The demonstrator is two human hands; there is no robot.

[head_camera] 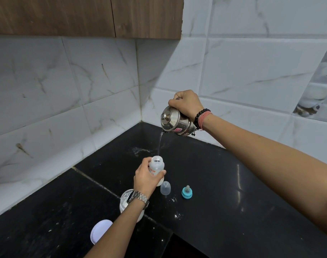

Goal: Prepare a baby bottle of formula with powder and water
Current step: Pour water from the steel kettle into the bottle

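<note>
Baby bottle, clear plastic, uncapped, stands low centre of frame on the black counter. Left hand wraps its lower body, thumb and fingers curled round it, steadying it upright. Right hand, upper right of centre, grips the handle of a steel kettle, tilted spout-down, lid on. Thin water stream falls from the spout into the bottle mouth.

Step in hand: filling with water. White contents show at the bottle's base below the hand, likely powder already in, can't confirm. Water level mostly hidden by the fingers.

Next move, as judged: level the kettle at the right fill mark, set it down, then screw on the teal ring with teat, lying just right of the bottle; clear cap stands between them, just beside the bottle. Stream is thin and the mouth narrow, so aim matters.

Outward: open white powder tub under the left wrist, its white lid lower left on the counter. White specks scattered on the counter.

Writing: orange print on the bottle, partly covered, unreadable. Red-and-white sticker on the kettle, too small to read.

Wrists: metal watch left, bead bracelet right.
</note>
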